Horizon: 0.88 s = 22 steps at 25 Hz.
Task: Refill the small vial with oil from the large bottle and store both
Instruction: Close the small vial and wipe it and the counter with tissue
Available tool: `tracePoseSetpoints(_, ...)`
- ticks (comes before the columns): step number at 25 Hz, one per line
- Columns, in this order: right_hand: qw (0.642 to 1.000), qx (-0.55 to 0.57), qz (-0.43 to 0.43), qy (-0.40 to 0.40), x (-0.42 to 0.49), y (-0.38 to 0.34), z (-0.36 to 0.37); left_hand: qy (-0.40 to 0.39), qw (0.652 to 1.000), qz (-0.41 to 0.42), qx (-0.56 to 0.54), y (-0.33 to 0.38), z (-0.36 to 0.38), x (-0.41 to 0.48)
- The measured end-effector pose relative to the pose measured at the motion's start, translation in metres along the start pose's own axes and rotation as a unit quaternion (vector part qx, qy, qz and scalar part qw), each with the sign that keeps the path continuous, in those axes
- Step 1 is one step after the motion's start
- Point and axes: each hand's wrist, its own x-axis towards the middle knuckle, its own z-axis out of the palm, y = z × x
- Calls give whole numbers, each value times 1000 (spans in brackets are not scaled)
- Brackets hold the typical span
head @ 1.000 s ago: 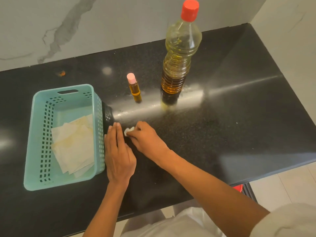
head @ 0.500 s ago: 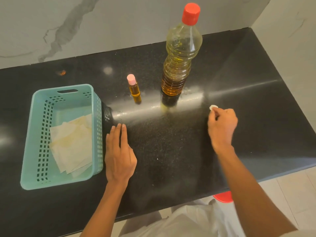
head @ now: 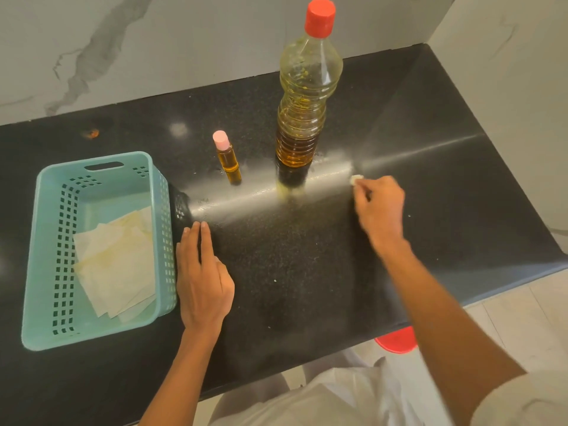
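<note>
place: home kitchen
evidence: black granite table [head: 430,195], marble wall [head: 153,41], cooking oil bottle [head: 307,96], tiled floor [head: 522,318]

**Clearances and Obstructions on the Surface**

We find the widest open stretch of the black surface [head: 307,272] between the two grips. The left grip [head: 203,278] lies flat just beside the right wall of the basket [head: 92,161]. The right grip [head: 379,207] pinches a small white piece [head: 356,179] to the right of the large bottle [head: 307,87]. The large bottle stands upright and tall. The small vial [head: 229,161] stands upright to its left, with bare surface between them. The basket blocks the left side, and folded papers [head: 116,265] cover part of its floor. The back wall [head: 215,41] and right wall [head: 507,72] bound the surface. More bare surface lies to the right of the right grip.
</note>
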Motion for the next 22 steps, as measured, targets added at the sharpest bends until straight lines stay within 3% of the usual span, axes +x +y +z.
tracePoseSetpoints(3, 999, 17, 28, 1, -17, 25, -12, -7, 999, -6, -38, -1, -1, 0)
tracePoseSetpoints(7, 996, 56, 66, 34, -69, -2, -6, -33, 999, 27, -31, -2, -9, 0)
tracePoseSetpoints(10, 994, 68, -68, -41, -91, -71, 20, -38, 996, 79, -10, -4, -9, 0)
tracePoseSetpoints(12, 980, 105, -110, -127, -119, -123, 34, -35, 996, 80, -26, -5, -8, -2)
tracePoseSetpoints(15, 958, 93, -191, -194, -140, -126, 24, -30, 996, 64, -49, -5, -7, -4)
tracePoseSetpoints(17, 973, 64, -127, -180, -119, -82, 0, -23, 997, 42, -61, -5, -6, -2)
tracePoseSetpoints(20, 999, -11, 46, -10, -68, -5, -38, -26, 997, 48, -54, -5, -3, -2)
tracePoseSetpoints(22, 993, -50, 106, -8, -46, 6, -37, -27, 997, 46, -49, -5, -2, -1)
